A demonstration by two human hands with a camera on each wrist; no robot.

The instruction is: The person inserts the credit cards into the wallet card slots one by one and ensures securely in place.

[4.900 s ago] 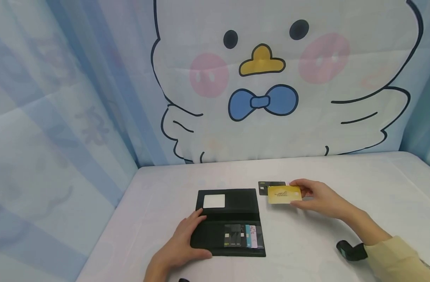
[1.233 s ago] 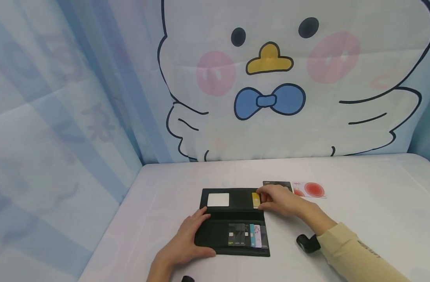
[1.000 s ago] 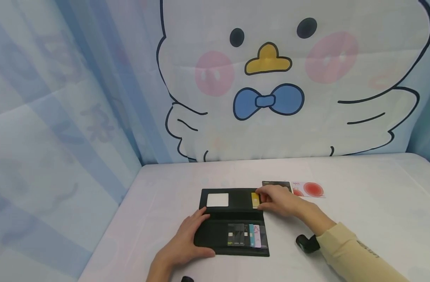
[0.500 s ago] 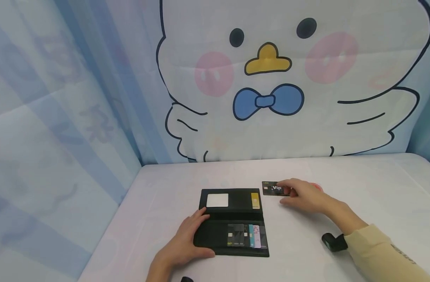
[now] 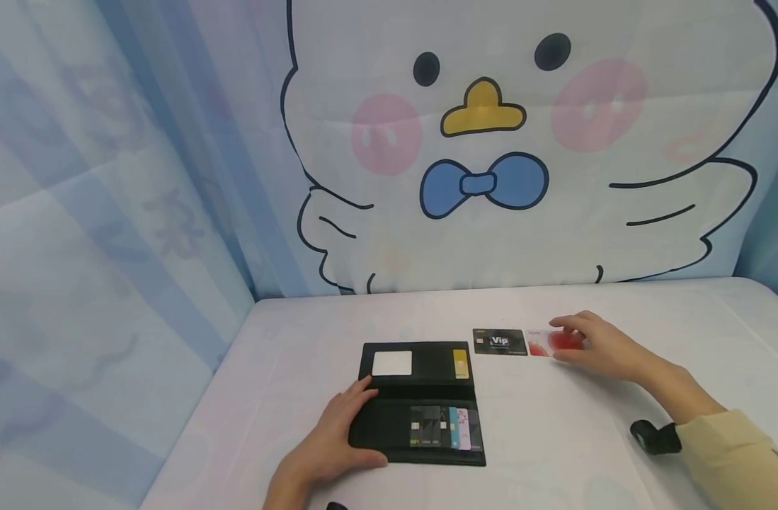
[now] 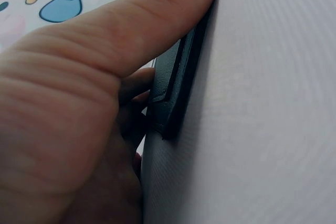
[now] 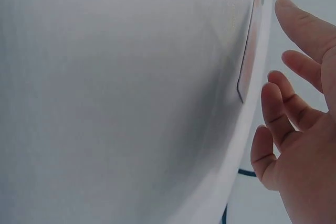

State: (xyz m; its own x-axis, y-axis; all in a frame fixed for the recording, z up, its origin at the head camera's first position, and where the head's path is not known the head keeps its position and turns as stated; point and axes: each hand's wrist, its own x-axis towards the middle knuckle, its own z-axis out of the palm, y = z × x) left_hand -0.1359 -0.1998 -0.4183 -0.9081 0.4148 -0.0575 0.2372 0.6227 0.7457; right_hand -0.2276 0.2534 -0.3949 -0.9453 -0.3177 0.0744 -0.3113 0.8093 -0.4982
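A black card wallet (image 5: 389, 429) lies unfolded on the table. My left hand (image 5: 331, 431) rests at its left side, fingertips on the left edge and thumb along the near edge; the left wrist view shows the thumb (image 6: 142, 22) straight against the wallet's rim. A yellow card (image 5: 461, 364) sticks partly out of the upper panel's right end. Several cards (image 5: 427, 426) overlap in the lower panel. My right hand (image 5: 608, 347) hovers over a white card with red circles (image 5: 539, 343), fingers loosely bent; the right wrist view shows a gap between them and the card (image 7: 249, 61).
A black "Vip" card (image 5: 500, 341) lies between the wallet and the red-circled card. The upper panel bears a white rectangle (image 5: 391, 363). Behind the white table (image 5: 554, 439) hangs a cloth (image 5: 478, 248) with a cartoon bird; another drape (image 5: 108, 283) borders the left.
My right hand slid the yellow card into the wallet's upper panel, let go, and moved right past the black card to the red-circled one. The left hand stayed on the wallet.
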